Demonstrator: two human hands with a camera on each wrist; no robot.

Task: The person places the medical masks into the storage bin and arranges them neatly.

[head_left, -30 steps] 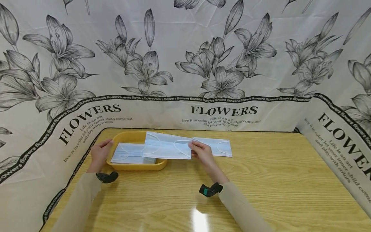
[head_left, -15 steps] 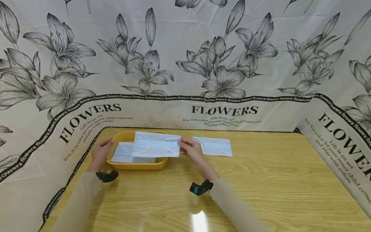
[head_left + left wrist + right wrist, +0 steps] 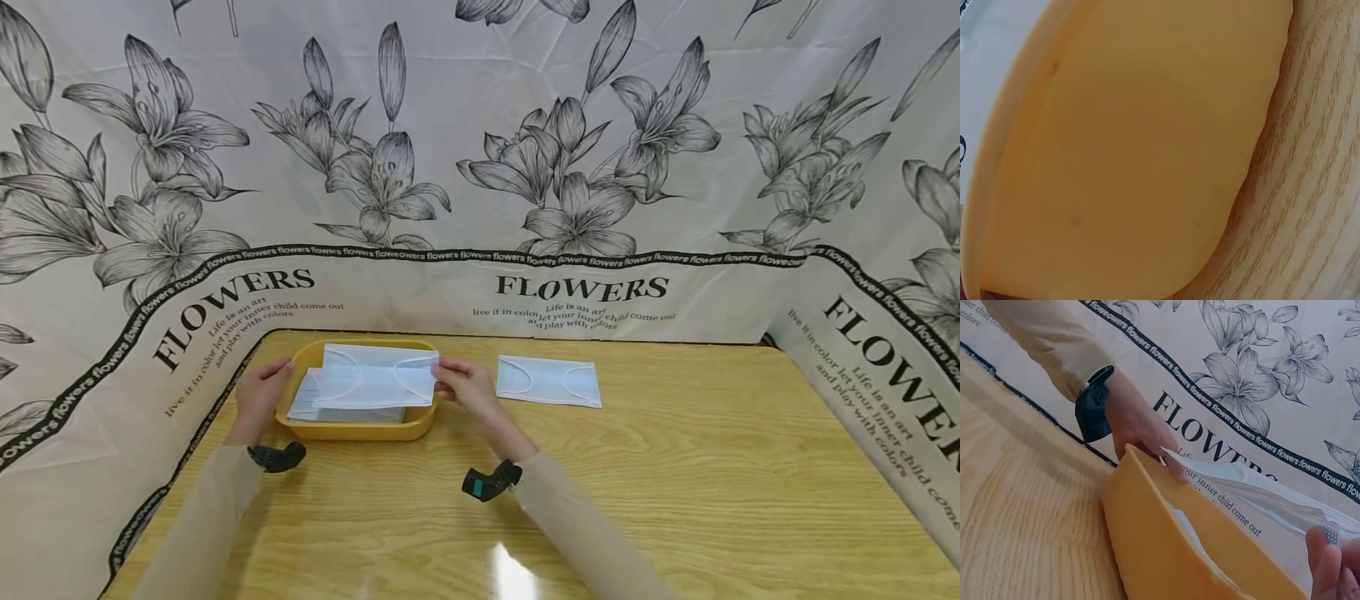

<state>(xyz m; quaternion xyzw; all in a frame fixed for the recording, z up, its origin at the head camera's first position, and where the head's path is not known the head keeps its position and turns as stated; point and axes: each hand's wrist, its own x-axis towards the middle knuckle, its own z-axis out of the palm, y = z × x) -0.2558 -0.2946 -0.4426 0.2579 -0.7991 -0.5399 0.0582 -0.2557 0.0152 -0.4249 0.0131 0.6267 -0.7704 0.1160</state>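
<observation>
A yellow tray (image 3: 358,431) sits at the table's back left, with a pale blue face mask (image 3: 330,407) lying in it. My left hand (image 3: 260,393) holds the tray's left rim; in the right wrist view its fingers (image 3: 1166,464) curl over that rim (image 3: 1141,487). My right hand (image 3: 459,382) pinches the right end of a second face mask (image 3: 378,377) and holds it flat just above the tray. The left wrist view is filled by the tray's yellow wall (image 3: 1129,156). A third mask (image 3: 550,380) lies flat on the table to the right.
The wooden table (image 3: 675,483) is enclosed at the back and both sides by a flower-printed cloth (image 3: 480,167) marked FLOWERS. A black band sits on each wrist.
My right hand has carried the held mask leftward, from over the tray's right edge to above the tray. The left hand and tray have stayed put.
</observation>
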